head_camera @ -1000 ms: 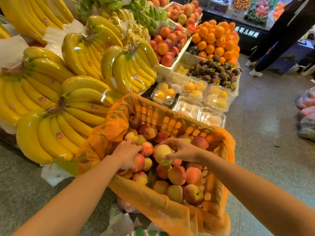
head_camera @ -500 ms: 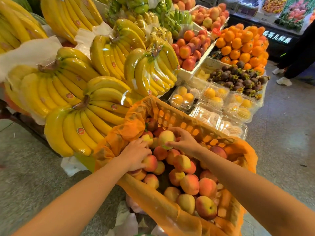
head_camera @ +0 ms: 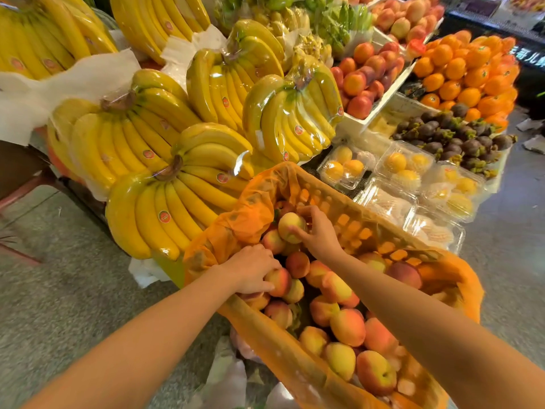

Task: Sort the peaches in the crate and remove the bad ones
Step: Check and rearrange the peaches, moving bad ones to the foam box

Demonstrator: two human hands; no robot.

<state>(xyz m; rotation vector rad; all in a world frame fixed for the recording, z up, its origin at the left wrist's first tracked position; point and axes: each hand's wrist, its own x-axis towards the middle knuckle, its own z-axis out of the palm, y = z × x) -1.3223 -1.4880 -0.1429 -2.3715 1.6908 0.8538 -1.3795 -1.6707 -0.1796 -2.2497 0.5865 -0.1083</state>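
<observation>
Shows peaches [head_camera: 348,327] heaped in lined crate [head_camera: 261,330]; pale peach [head_camera: 290,225] at far corner, grasped by right hand [head_camera: 321,234]; red peach [head_camera: 280,281] by left edge, clasped in left hand [head_camera: 250,268]; bananas [head_camera: 165,172] just beside far end.

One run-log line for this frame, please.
stage: sorting in crate | left hand: grips reddish peach | right hand: holds pale peach at far end
</observation>
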